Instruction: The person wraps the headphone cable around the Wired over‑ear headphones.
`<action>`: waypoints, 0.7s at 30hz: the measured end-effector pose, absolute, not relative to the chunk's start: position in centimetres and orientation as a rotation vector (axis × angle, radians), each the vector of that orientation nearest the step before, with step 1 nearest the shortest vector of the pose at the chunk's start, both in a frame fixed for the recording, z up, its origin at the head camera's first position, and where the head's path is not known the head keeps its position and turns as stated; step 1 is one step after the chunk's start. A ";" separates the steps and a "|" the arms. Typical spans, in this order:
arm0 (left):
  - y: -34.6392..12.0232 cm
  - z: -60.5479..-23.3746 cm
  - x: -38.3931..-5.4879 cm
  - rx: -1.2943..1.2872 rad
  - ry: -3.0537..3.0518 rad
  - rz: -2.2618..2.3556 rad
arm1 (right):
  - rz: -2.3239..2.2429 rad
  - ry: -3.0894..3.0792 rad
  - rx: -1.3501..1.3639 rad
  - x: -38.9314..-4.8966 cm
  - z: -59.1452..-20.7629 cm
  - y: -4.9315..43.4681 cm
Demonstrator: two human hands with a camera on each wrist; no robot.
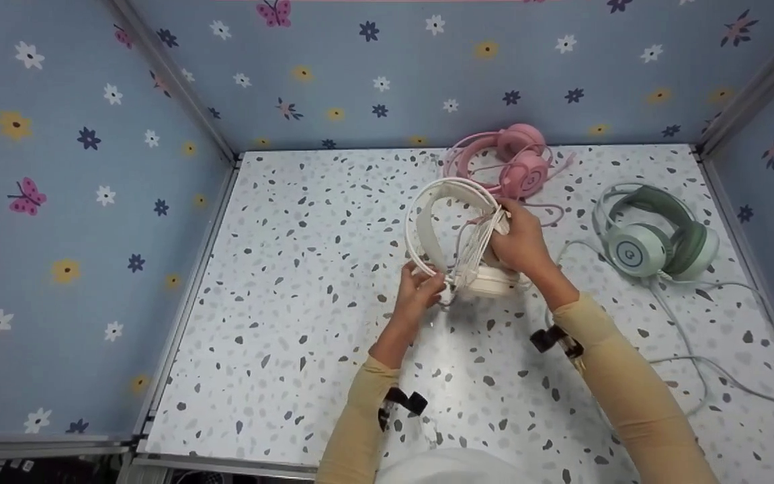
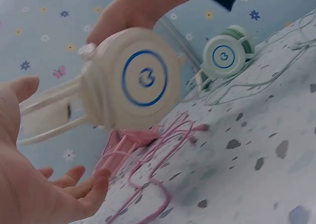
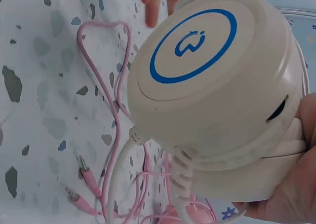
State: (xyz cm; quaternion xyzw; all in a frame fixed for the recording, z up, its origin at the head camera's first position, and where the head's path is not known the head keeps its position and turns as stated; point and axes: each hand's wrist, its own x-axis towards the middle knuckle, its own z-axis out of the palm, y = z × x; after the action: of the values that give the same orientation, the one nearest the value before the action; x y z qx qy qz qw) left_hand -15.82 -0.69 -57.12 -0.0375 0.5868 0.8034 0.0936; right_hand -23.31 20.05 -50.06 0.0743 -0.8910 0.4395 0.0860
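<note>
White over-ear headphones [image 1: 492, 281] are held above the table, with a white cable bundle [image 1: 473, 254] hanging across their opening. My right hand [image 1: 521, 240] grips their right side; in the right wrist view its fingers [image 3: 289, 192] wrap one ear cup, beside the blue-ringed outer face. Against the lower left of the headband lies my left hand [image 1: 419, 292]. The left wrist view shows that hand [image 2: 42, 187] with thumb and fingers spread apart around the white band, not closed on it. Part of the headband is hidden behind the left hand.
Pink headphones [image 1: 525, 171] lie at the back of the table, their cable and plugs [image 3: 89, 182] loose. Green headphones [image 1: 639, 249] stand at the right, with a long cable [image 1: 709, 363] trailing forward. Floral panels [image 1: 360, 81] enclose the speckled table [image 1: 279, 302].
</note>
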 end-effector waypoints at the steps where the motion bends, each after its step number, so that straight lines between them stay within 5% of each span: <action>1: -0.1 -57.2 -15.6 -0.099 1.714 2.380 | 1.318 -2.653 0.168 -23.3 -50.1 19.8; 13: 3.3 -57.7 -15.9 -0.323 1.869 2.650 | 1.362 -2.625 -0.207 -21.3 -51.6 16.2; 21: 2.2 -57.4 -16.5 -0.316 1.866 2.740 | 1.435 -2.695 -0.099 -19.4 -50.7 16.5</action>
State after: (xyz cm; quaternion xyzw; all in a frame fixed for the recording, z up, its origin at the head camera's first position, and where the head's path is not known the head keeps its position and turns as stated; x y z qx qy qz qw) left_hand -16.53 2.17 -57.36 -0.0943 0.5579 0.8191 -0.0940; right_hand -19.41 16.51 -50.68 -0.0324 -0.8814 0.4693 0.0434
